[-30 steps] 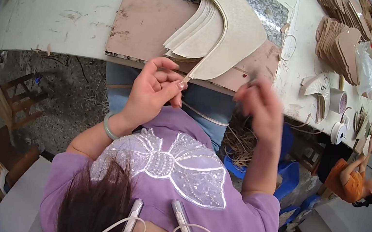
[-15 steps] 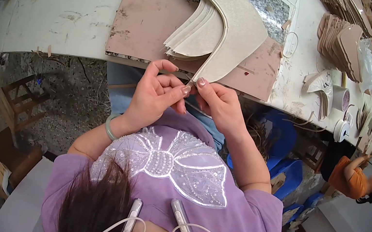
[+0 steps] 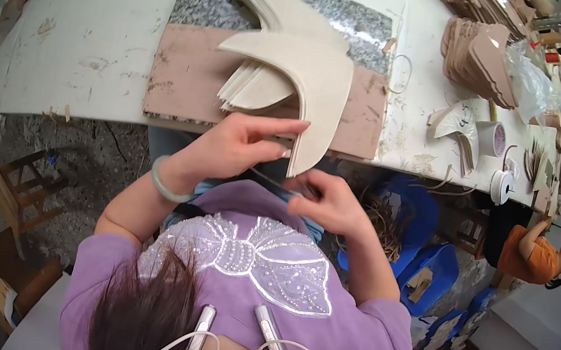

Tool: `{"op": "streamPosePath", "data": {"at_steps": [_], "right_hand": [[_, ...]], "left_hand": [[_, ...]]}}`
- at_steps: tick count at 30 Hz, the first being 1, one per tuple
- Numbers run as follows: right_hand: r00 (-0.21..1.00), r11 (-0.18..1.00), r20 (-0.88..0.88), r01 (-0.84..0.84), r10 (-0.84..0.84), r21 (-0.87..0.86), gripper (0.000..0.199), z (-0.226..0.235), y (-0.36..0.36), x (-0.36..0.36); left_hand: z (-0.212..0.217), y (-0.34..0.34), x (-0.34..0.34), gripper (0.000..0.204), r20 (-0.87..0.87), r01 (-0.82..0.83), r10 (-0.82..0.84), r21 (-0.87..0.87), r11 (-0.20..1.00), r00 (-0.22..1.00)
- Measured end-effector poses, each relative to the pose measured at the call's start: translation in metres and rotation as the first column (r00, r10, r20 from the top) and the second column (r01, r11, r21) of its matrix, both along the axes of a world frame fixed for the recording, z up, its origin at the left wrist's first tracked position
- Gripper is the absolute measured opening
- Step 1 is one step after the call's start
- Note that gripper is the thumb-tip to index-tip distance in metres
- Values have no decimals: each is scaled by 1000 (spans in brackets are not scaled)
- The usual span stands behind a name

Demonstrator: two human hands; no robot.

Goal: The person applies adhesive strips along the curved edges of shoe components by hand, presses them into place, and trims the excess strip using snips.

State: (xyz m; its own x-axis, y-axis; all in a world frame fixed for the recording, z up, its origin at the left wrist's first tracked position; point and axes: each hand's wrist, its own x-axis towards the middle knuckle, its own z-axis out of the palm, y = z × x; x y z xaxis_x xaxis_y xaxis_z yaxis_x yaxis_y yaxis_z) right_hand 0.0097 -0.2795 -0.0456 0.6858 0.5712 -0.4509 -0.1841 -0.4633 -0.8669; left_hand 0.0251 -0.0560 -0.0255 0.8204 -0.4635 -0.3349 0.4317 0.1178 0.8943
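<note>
beige curved piece (image 3: 310,87) overhangs table (image 3: 94,47); left hand (image 3: 236,149) fingers extended, touching its tip; right hand (image 3: 328,201) pinched, contents unclear.

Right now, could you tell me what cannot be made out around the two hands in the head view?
- What the right hand pinches: hidden behind its own curled fingers.
- The thin strand between the left hand and the right: too fine to identify.
- The lower pieces of the beige curved stack: covered by the top piece.
- The table far edge: cut off by the picture's rim.
</note>
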Motion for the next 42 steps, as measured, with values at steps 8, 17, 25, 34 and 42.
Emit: {"op": "streamPosePath", "data": {"at_steps": [8, 17, 25, 34, 42], "right_hand": [[837, 775, -274, 544, -474, 321, 32, 24, -4, 69], [653, 841, 568, 524, -500, 138, 40, 203, -89, 406], [569, 871, 811, -318, -141, 374, 17, 83, 105, 157], [871, 838, 438, -57, -224, 542, 28, 43, 154, 77], [822, 898, 552, -128, -141, 421, 23, 46, 145, 74]], "left_hand": [[1, 9, -22, 42, 247, 102, -93, -24, 995, 964], [32, 69, 11, 31, 90, -569, 630, -347, 745, 771], [42, 93, 12, 20, -190, -700, 763, -575, 424, 618], [34, 57, 4, 16, -180, -710, 804, -603, 365, 566], [19, 63, -17, 18, -180, -713, 750, -507, 484, 636]]}}
